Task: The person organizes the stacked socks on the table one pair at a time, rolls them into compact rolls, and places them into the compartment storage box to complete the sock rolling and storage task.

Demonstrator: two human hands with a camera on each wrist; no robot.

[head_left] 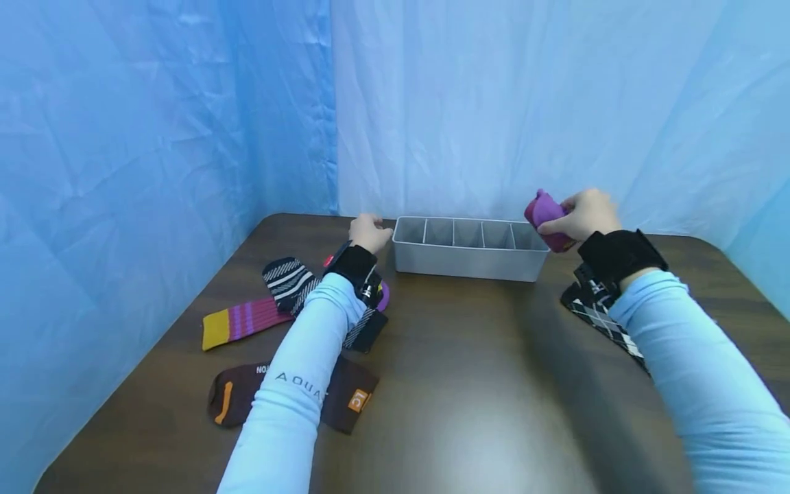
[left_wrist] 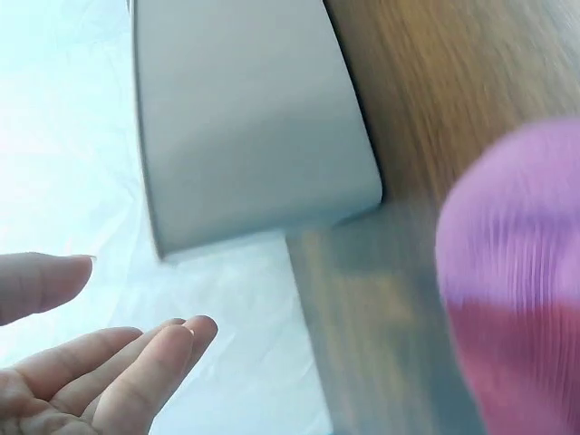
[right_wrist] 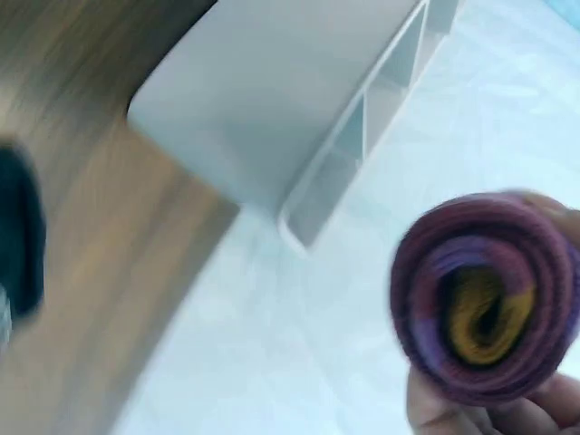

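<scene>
Landmark: grey divided organiser tray (head_left: 469, 264), far centre of the brown table (head_left: 469, 384), against the blue backdrop.
Striped sock (head_left: 243, 322): yellow, magenta and purple, flat on the table, well left of the tray and nearer the camera.
Brown sock (head_left: 237, 394): orange markings, flat, left of the tray and nearest the camera; forearm crosses over it.
Black-and-white striped sock (head_left: 286, 280): flat, left of the tray, just beside the left wrist.
Left hand (head_left: 369, 232): at the tray's left end, just beside its corner; cannot tell whether it touches. Left wrist view shows fingers (left_wrist: 136, 362) straight and relaxed, palm bare, nothing held.
Tray, wrist views: left end wall (left_wrist: 254, 136) plain grey; dividers visible along the rim (right_wrist: 362, 136).
Rolled sock (head_left: 546, 219): purple-magenta bundle, above the tray's right end, off the table.
Right hand (head_left: 583, 214): grasping the rolled sock, fingers wrapped round it. Right wrist view shows the roll's spiral end (right_wrist: 485, 313), maroon outside, purple and mustard within.
Argyle sock (head_left: 601, 319): black and white, flat, right of the tray, under the right forearm.
</scene>
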